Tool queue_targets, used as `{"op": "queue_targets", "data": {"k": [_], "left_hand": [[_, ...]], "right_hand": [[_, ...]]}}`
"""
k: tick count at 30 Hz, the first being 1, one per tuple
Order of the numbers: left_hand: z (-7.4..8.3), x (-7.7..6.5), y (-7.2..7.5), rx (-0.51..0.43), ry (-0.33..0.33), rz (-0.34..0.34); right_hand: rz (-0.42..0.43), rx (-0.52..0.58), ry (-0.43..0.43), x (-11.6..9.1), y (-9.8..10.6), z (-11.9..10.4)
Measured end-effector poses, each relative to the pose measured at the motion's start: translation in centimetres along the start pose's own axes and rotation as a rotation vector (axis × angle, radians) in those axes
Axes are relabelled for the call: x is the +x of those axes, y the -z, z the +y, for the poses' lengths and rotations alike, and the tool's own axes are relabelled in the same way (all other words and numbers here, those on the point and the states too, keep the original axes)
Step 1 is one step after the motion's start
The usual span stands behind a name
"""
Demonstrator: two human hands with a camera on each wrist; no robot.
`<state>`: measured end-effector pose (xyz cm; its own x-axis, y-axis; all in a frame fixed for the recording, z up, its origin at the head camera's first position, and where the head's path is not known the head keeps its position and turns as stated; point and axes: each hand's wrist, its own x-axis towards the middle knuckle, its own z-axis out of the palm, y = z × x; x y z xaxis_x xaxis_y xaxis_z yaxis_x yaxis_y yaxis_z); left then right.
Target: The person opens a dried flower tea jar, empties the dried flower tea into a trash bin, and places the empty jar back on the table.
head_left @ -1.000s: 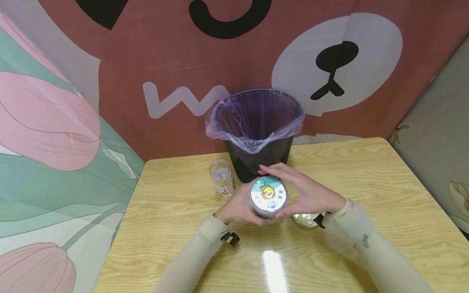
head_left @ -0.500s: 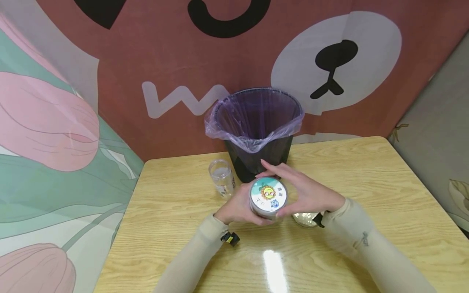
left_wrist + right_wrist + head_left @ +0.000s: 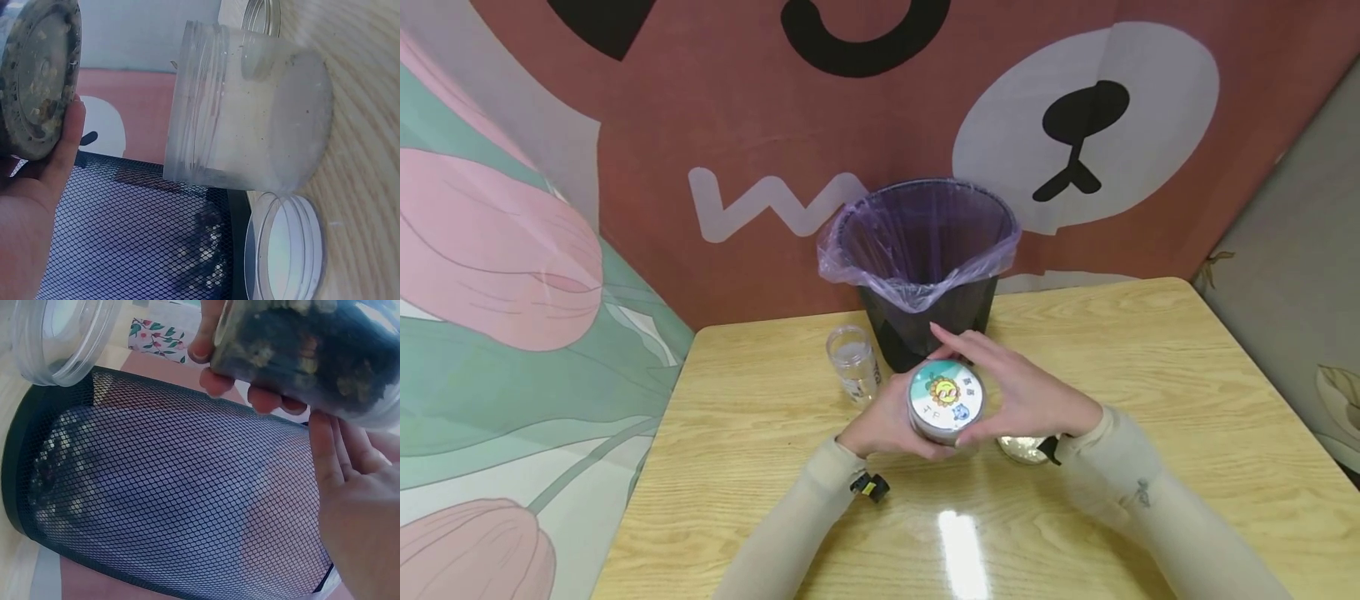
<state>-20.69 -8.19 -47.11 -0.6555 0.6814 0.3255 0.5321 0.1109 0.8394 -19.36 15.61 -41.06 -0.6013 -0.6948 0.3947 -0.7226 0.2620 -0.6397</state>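
My left hand [image 3: 891,421] grips the clear body of a lidded jar [image 3: 300,359] from the left, with dark, clumpy contents and pale bits visible inside. The fingers and thumb of my right hand [image 3: 1018,387] reach around the jar's round lid [image 3: 946,396], which carries a sunflower sticker on white and teal. Its thumb sits at the near edge of the lid. In the left wrist view, an open clear jar [image 3: 250,119] stands on the table below the held one; the hands hide it in the head view. To the left stands another open clear jar [image 3: 853,367].
A black mesh bin [image 3: 928,325] with a purple liner bag [image 3: 917,287] stands behind the hands at the table's far edge. A shiny, silvery round object [image 3: 1024,450] lies partly under the right wrist. The wooden table [image 3: 760,500] meets a printed cloth backdrop [image 3: 647,275].
The lid's sticker has turned slightly counterclockwise in the head view. My right fingers have shifted a little around the rim, while the left hand stays nearly still.
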Motion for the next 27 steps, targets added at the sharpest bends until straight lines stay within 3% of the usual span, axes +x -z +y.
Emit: {"op": "queue_targets", "data": {"k": [8,19,27], "left_hand": [[0.01,-0.31,-0.03,0.01,0.036,-0.002],[0.32,0.16,0.11,0.034,-0.004,-0.004],[0.25,0.0,0.14,-0.001,-0.008,-0.002]], "right_hand": [[-0.076,0.023,0.03,-0.27,0.54,0.34],[0.018,-0.004,0.03,0.01,-0.01,0.11],[-0.047,0.089,0.084,0.02,0.36,0.65]]}}
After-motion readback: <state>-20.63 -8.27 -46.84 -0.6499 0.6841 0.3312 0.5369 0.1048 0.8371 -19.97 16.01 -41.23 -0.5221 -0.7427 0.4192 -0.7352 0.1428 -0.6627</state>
